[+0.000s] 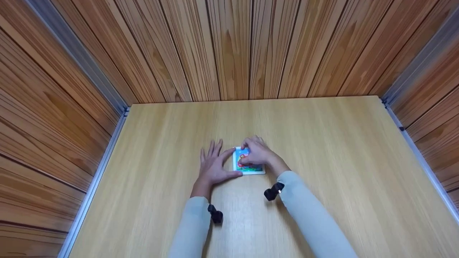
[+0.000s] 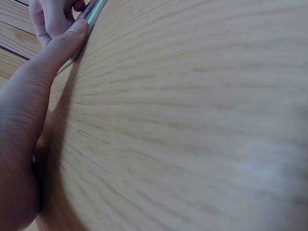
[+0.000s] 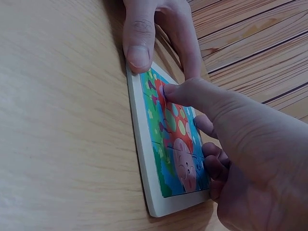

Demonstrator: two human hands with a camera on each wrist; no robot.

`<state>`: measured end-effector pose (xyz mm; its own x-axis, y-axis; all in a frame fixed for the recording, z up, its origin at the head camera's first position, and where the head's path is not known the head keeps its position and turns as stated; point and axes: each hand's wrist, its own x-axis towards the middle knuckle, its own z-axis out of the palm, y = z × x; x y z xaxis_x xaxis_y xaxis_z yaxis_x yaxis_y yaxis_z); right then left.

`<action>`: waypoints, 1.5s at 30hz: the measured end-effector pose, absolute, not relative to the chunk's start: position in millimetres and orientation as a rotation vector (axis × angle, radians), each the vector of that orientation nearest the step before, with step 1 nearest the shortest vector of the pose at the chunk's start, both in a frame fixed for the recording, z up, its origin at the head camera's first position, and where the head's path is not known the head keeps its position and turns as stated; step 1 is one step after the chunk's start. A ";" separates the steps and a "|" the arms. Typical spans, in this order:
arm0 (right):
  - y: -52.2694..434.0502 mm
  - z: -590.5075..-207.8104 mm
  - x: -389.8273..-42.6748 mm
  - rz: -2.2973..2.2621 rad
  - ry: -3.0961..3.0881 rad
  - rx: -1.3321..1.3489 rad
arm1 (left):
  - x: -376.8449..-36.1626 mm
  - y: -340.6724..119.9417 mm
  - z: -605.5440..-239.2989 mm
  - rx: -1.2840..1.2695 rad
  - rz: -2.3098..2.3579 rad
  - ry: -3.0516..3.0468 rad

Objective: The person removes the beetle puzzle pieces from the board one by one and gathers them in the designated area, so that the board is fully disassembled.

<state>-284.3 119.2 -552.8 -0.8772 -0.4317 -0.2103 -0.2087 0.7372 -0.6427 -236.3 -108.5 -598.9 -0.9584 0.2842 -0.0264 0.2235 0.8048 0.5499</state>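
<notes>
A pale wooden table [image 1: 322, 161] fills the booth. Near its middle lies a small framed picture puzzle [image 3: 175, 149]. The left hand [image 1: 214, 165] lies flat, fingers straight, bracing the frame's edge. The right hand [image 1: 255, 153] curls over it, thumb pressing a piece. Pressing too hard could, I think, tip neighbouring pieces loose.

The head view looks steeply down from above onto the worktop [image 1: 322, 143], taking in the far wooden wall. The left wrist view skims the worktop surface at close range, facing right. The right wrist view sits just beside the puzzle board [image 3: 166, 154], facing left. All three share that board.
</notes>
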 end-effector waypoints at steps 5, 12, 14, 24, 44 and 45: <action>118.1 -550.9 -283.7 -0.905 2.586 -0.484 | -235.6 -108.7 -595.2 0.403 0.853 2.874; 118.2 -550.9 -283.4 -0.929 2.567 -0.439 | -234.5 -107.9 -592.7 0.398 0.842 2.869; 118.0 -551.6 -283.9 -0.925 2.564 -0.430 | -234.7 -108.6 -594.7 0.408 0.857 2.866; 118.1 -556.5 -283.9 -0.953 2.561 -0.425 | -235.9 -109.0 -595.5 0.409 0.849 2.870; 120.5 -561.6 -280.0 -1.054 2.579 -0.495 | -235.1 -108.3 -595.4 0.408 0.886 2.870; 120.7 -561.9 -279.7 -1.064 2.580 -0.497 | -235.4 -108.3 -595.1 0.403 0.886 2.867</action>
